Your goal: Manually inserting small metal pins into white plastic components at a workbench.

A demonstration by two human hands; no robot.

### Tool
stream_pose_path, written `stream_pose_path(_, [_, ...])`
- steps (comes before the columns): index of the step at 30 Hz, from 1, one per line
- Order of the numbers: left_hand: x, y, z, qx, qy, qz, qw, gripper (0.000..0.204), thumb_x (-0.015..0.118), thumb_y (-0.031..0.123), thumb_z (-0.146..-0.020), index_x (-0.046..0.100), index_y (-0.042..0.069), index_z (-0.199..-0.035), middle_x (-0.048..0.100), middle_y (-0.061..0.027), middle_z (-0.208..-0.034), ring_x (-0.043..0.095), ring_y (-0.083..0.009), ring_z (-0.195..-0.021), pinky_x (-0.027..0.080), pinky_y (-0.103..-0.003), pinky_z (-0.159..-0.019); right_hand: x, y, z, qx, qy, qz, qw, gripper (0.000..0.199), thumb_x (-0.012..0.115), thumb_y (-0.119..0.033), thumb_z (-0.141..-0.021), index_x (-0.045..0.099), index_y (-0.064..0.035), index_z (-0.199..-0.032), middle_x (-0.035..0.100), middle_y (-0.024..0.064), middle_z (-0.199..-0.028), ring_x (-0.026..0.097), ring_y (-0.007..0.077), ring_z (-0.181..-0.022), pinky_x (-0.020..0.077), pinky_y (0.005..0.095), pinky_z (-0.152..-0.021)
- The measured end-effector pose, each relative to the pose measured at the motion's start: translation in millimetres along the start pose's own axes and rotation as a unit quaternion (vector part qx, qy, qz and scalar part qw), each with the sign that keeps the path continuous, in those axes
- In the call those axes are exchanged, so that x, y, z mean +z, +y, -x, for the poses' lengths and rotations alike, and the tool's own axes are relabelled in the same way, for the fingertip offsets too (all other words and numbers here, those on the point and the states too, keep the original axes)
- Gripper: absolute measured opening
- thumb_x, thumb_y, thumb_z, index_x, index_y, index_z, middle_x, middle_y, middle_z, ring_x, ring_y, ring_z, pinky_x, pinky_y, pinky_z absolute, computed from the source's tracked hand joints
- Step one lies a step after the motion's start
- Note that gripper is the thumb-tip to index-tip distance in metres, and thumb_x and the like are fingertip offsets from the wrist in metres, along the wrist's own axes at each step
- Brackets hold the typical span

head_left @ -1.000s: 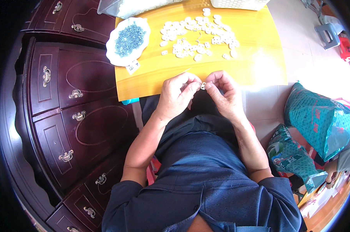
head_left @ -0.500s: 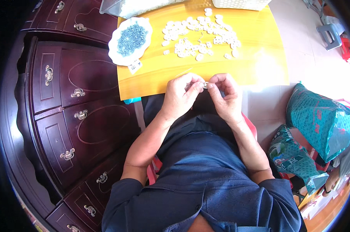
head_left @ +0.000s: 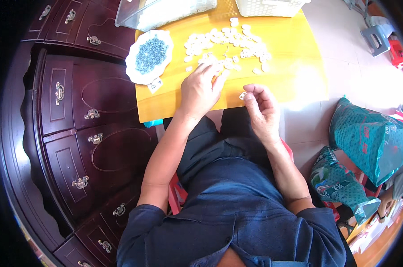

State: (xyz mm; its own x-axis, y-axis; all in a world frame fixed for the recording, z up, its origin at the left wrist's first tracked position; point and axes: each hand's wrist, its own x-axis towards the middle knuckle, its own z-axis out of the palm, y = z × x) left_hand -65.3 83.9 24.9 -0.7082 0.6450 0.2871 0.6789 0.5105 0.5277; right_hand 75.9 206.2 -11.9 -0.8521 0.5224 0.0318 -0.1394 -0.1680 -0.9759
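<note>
- Where both hands met 1 second ago, our left hand (head_left: 201,91) now reaches open-fingered into the white plastic pieces (head_left: 228,44).
- Our right hand (head_left: 261,109) pinches 1 small white piece (head_left: 243,95), so assembly likely continues.

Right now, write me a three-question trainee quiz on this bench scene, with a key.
1. True or false: the left hand reaches into the scattered white pieces on the yellow table.
2. What does the right hand pinch at its fingertips?
A. one small white piece
B. a screwdriver
C. nothing
3. Fill in: the white plate of small bluish-grey parts lies to the person's ____ of the white pieces.

Key: 1 true; 2 A; 3 left.
</note>
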Motion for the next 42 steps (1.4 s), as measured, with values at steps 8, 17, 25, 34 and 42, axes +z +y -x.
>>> stream_pose_path(8, [12,3,-11,-0.01,-0.031,-0.039,0.999,0.018,0.063,0.018,-0.092,0.07,0.006,-0.104,0.07,-0.0136,-0.1,0.068,-0.0338,-0.089,0.056,-0.043,-0.076,-2,0,-2,0.026,0.016,0.008,0.999,0.016,0.06,-0.004,-0.1,0.063,-0.0017,-0.116,0.063,-0.0019,-0.1,0.057,0.0046,-0.088,0.0479,0.0197,-0.08])
stream_pose_path(17, [14,2,-13,-0.03,-0.063,-0.064,0.996,0.014,0.065,0.017,-0.089,0.066,0.005,-0.097,0.068,-0.013,-0.095,0.068,-0.0344,-0.086,0.055,-0.045,-0.072,-3,-1,-3,0.044,0.02,0.013,0.999,0.016,0.059,-0.005,-0.1,0.063,-0.0012,-0.115,0.063,-0.0008,-0.099,0.058,0.005,-0.088,0.0484,0.0197,-0.08])
stream_pose_path(25, [12,1,-10,0.001,-0.057,-0.07,0.996,0.01,0.064,0.013,-0.088,0.059,0.004,-0.09,0.066,-0.0138,-0.088,0.066,-0.037,-0.081,0.054,-0.047,-0.07,-1,-2,-2,0.049,0.019,-0.013,0.999,0.016,0.06,-0.005,-0.1,0.062,-0.0013,-0.116,0.062,-0.0008,-0.098,0.058,0.0051,-0.087,0.049,0.0198,-0.079])
stream_pose_path(34, [-4,8,16,-0.099,-0.088,0.349,0.928,0.018,0.067,0.002,-0.094,0.064,0.001,-0.112,0.061,0.0018,-0.087,0.053,-0.0002,-0.068,0.045,-0.018,-0.058,1,-3,-1,0.054,0.012,-0.066,0.996,0.014,0.06,-0.005,-0.1,0.061,-0.0021,-0.114,0.061,-0.0008,-0.095,0.056,0.0054,-0.084,0.0485,0.0199,-0.077])
stream_pose_path(42, [-10,9,26,-0.166,-0.132,0.466,0.859,0.017,0.064,-0.002,-0.094,0.064,-0.001,-0.111,0.065,0.0008,-0.091,0.059,-0.0013,-0.076,0.051,-0.018,-0.069,2,-2,-2,0.062,-0.013,-0.082,0.995,0.013,0.06,-0.005,-0.1,0.059,-0.0029,-0.112,0.06,-0.0007,-0.094,0.056,0.0056,-0.082,0.0477,0.0197,-0.076])
